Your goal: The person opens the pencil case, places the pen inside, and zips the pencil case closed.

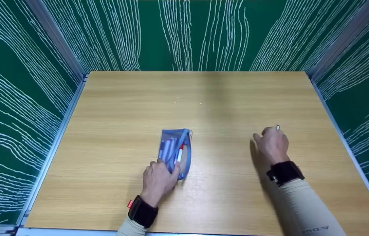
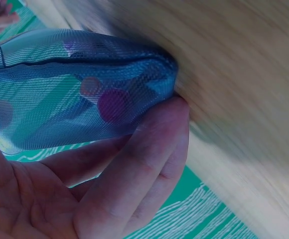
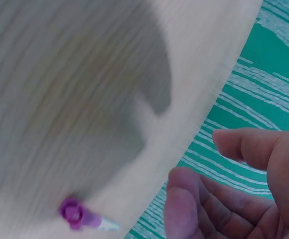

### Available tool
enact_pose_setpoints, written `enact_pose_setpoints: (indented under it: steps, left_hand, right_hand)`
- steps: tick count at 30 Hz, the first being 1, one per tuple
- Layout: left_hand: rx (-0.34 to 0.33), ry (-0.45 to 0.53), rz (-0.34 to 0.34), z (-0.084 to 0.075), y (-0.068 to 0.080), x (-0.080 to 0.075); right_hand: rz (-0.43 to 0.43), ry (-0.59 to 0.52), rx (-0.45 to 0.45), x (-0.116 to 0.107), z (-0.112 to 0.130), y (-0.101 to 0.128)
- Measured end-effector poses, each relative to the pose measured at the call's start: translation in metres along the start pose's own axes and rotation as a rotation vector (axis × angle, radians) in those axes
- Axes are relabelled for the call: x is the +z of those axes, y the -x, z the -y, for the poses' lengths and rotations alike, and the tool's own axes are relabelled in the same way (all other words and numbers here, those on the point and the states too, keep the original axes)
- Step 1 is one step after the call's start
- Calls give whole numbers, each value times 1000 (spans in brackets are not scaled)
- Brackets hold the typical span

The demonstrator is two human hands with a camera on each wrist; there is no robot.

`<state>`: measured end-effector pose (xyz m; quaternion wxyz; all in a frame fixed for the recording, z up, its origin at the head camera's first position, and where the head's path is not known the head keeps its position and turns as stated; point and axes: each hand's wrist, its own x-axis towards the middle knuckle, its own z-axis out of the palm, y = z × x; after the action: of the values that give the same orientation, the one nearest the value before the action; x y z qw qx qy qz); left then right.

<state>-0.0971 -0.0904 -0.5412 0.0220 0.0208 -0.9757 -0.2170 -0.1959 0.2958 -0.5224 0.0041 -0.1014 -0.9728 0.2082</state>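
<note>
A blue mesh pencil case (image 1: pixel 186 164) with several markers inside lies at the middle front of the table, its zipped side to the right. My left hand (image 1: pixel 158 178) grips its near end, fingers beneath and thumb on the right edge. Through the mesh in the left wrist view, round marker ends (image 2: pixel 112 105) show. Off to the right, my right hand (image 1: pixel 273 144) is over the table with a gap between thumb and loosely bent fingers. Just beyond it is a marker (image 3: pixel 74 214) with a purple end, mostly hidden behind the hand in the head view.
The wooden table (image 1: pixel 122 105) has several tiny white specks (image 1: pixel 200 103) toward its far half. Green panels (image 1: pixel 148 36) with white wavy lines stand on the left, right and far sides, with metal frame bars (image 1: pixel 63 42) at the corners.
</note>
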Motion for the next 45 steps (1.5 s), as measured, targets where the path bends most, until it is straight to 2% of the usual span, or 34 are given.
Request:
enact_pose_setpoints:
  steps: [10, 16, 18, 22, 30, 35, 41, 45]
  left_hand:
    - [-21, 4, 48, -1, 0, 0]
    - [2, -22, -2, -1, 0, 1]
    - [9, -31, -21, -1, 0, 2]
    - [9, -19, -13, 0, 0, 2]
    - [-9, 4, 32, 0, 1, 1]
    - [-7, 5, 36, 0, 1, 1]
    - [-16, 5, 39, 0, 1, 0]
    - [-8, -19, 11, 0, 1, 0]
  right_hand:
    - [-25, 104, 69, -2, -28, -10]
    - [-72, 129, 87, 0, -41, -12]
    - [-72, 132, 86, 1, -44, -12]
    - [-37, 145, 93, 2, -47, -12]
    - [31, 95, 129, 4, -48, -14]
    - [54, 68, 147, 3, -47, -14]
    - [40, 32, 151, 3, -41, -12]
    - [8, -7, 123, 3, -34, -8]
